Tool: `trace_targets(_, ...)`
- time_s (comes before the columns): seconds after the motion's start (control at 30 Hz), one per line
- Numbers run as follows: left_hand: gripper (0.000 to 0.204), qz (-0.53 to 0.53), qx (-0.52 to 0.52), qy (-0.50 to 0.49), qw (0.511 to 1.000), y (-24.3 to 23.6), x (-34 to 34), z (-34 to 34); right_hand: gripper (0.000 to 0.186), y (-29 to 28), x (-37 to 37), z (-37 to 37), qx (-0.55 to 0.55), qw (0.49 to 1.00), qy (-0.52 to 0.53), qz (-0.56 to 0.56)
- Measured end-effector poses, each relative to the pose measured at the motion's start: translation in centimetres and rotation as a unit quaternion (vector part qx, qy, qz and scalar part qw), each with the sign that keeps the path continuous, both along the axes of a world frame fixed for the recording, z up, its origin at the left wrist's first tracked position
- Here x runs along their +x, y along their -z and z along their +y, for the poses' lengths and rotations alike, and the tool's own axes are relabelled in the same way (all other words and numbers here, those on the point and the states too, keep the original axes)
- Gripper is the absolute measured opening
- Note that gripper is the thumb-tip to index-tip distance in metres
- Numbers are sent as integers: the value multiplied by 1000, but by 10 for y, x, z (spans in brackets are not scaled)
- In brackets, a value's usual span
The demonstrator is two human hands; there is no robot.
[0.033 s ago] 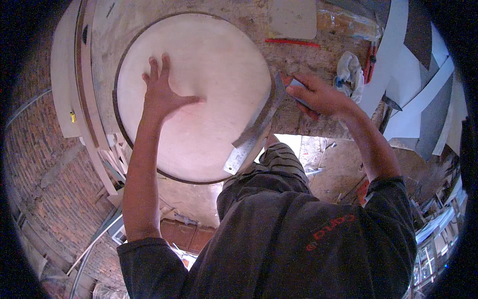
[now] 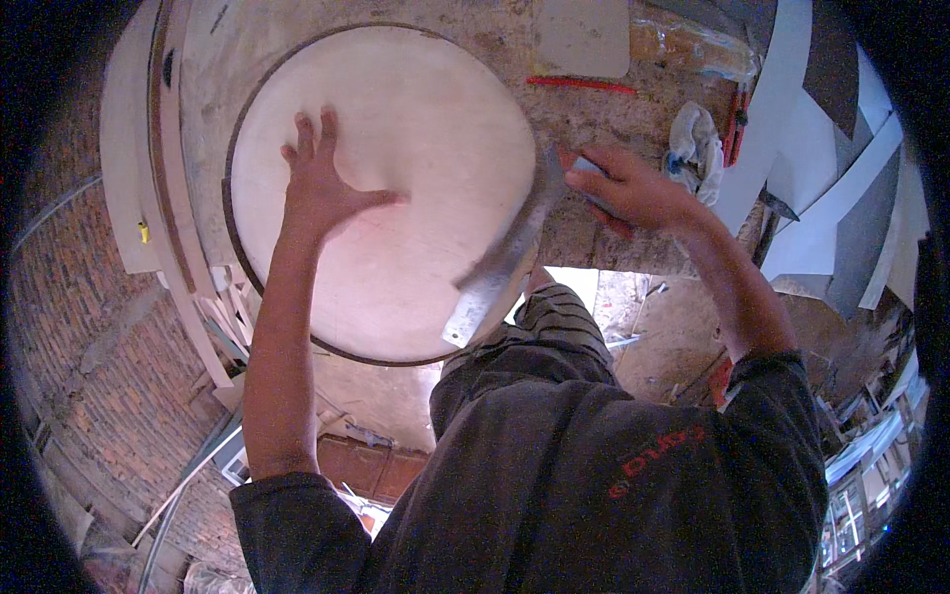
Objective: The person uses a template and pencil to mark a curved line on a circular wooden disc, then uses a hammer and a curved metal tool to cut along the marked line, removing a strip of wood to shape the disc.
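A large round pale board (image 2: 426,119) with a dark rim lies on the workbench. My left hand (image 2: 322,193) rests flat on its left half, thumb and fingers spread. My right hand (image 2: 633,188) is closed round the grey-blue handle of what looks like a handsaw, just beyond the board's right edge. Its long metal blade (image 2: 485,287), smeared by motion, slants down over the board's lower right edge toward my lap. The blade's silver end has a small hole. Where the blade meets the handle is partly hidden by my fingers.
A crumpled white cloth (image 2: 696,148) and a red tool (image 2: 737,124) lie right of my right hand. Farther back are a red strip (image 2: 581,85) and a grey panel (image 2: 584,40). Cut sheets (image 2: 811,218) crowd the right side. Long boards (image 2: 178,198) stand at left by a brick wall.
The blade has shifted slightly left and is more blurred. My right hand has moved slightly left with it; my left hand stays in place.
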State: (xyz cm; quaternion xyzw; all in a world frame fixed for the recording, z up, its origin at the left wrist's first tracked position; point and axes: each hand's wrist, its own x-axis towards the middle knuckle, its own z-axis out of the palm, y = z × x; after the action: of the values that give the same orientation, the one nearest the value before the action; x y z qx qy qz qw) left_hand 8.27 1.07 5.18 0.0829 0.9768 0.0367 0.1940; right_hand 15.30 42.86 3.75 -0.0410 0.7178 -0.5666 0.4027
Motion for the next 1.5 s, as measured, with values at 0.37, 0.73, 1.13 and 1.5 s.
trace_targets(0.37,168,20,14,14,1000,-1,-6,2,34,-3,38,-46,-23,977,189,-93)
trace_targets(0.73,172,18,-25,25,999,9,-13,-3,36,-39,144,-54,-135,924,288,-211)
trace_targets(1.13,169,-38,-15,-17,999,-7,-18,16,67,-137,301,7,-256,664,699,64)
trace_targets(1.5,122,153,220,72,961,5,33,-51,55,-182,365,-27,51,683,681,259)
